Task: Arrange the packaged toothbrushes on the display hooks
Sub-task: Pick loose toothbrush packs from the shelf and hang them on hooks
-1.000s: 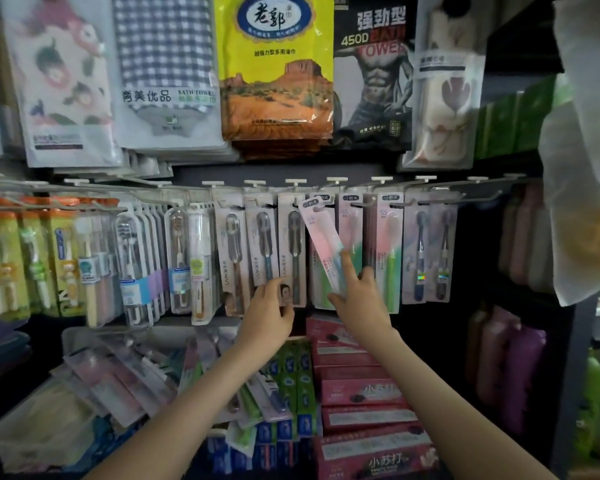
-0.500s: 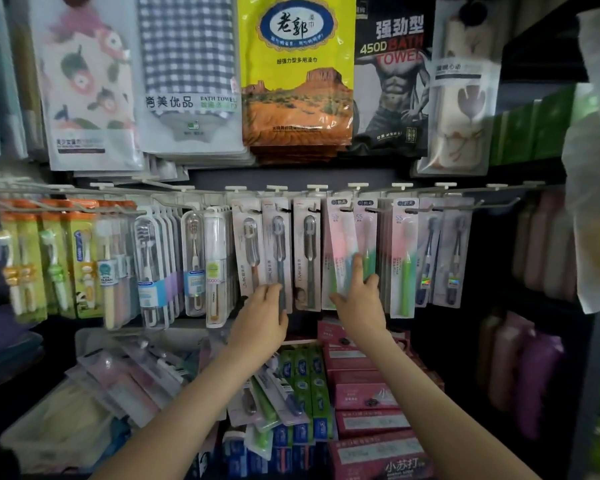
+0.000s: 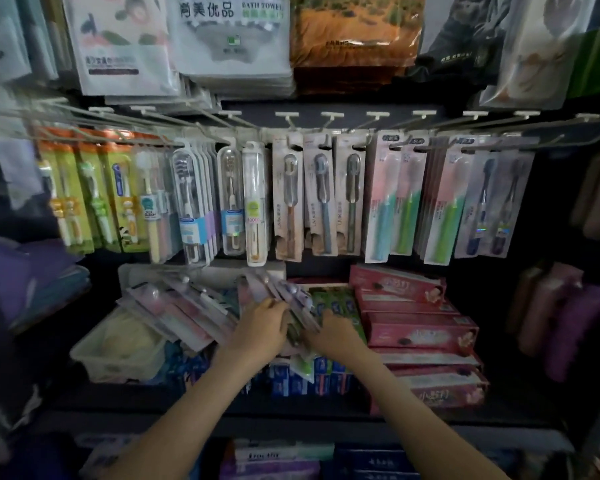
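Both hands are down on the shelf below the display hooks [image 3: 331, 116]. My left hand [image 3: 257, 330] curls its fingers over a fanned bundle of loose toothbrush packs [image 3: 284, 292]. My right hand [image 3: 333, 336] grips the same bundle at its right edge, thumb on top; motion blur hides the fingertips. More loose packs [image 3: 184, 306] lie spread to the left. Hanging from the hooks are several rows of packs, among them pink-and-green toothbrush packs [image 3: 388, 202] and beige ones [image 3: 321, 202].
Red toothpaste boxes [image 3: 423, 327] are stacked right of my hands, with green boxes [image 3: 340, 296] behind them. A white tray [image 3: 118, 358] stands at the left of the shelf. Bagged towels [image 3: 354, 32] hang overhead. Dark bottles [image 3: 568, 323] fill the right.
Both hands have let go of the hanging packs and dropped to the shelf. They now hold the loose bundle there. The view has tilted downward.
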